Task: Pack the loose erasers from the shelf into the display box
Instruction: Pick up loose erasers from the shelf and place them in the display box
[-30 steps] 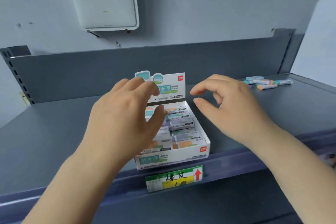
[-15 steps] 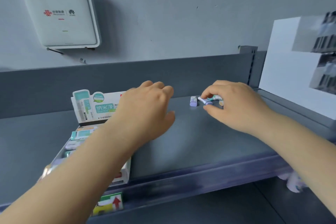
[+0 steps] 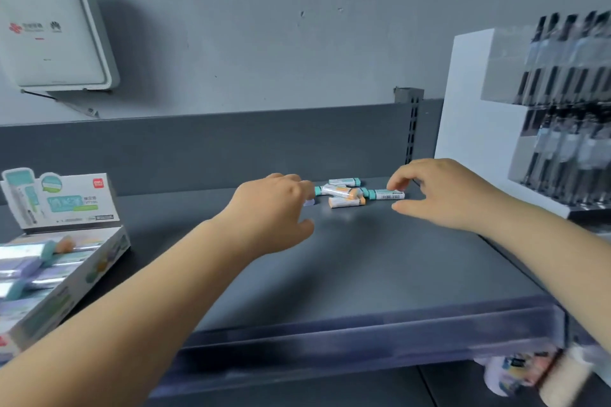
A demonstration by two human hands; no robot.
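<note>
Several loose erasers in white sleeves with teal or orange ends lie in a small pile at the back of the grey shelf. My left hand reaches to the pile's left end, fingers curled down there, thumb spread; a purple eraser peeks out beneath it. My right hand is at the pile's right end, index fingertip on a teal-ended eraser that lies flat, thumb apart below it. The white display box, partly filled with erasers, stands at the far left with its header card upright.
A white rack of black pens stands at the shelf's right end, close to my right hand. The shelf's back panel rises just behind the erasers. A white router hangs on the wall. A raised rail runs along the front edge.
My view has swung right, leaving the box at the left. Both hands moved from over the box to the loose pile, the left reaching its left end only now.
</note>
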